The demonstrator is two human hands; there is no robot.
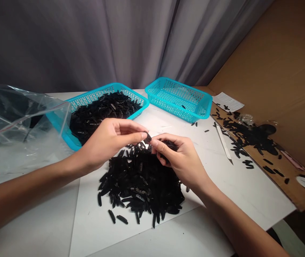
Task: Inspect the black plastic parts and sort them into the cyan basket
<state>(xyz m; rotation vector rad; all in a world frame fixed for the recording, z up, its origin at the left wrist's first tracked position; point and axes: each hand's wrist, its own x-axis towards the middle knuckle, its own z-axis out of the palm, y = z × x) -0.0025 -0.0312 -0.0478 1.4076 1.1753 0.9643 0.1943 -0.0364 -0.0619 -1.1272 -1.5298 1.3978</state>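
My left hand pinches a small, elongated black piece between thumb and fingertips. Close against it, my right hand has its thumb and forefinger together at the piece's lower end. More black pieces are bunched in the curled fingers of my right hand, partly hidden by the thumb. Below both hands lies a loose pile of the same black pieces on a white sheet. Some show a greyish, shiny side with small holes.
Behind my left hand a blue basket is heaped with black pieces. A second blue basket holds one dark piece. A clear plastic bag lies left. To the right are a white pointed tool and scattered black pieces on cardboard.
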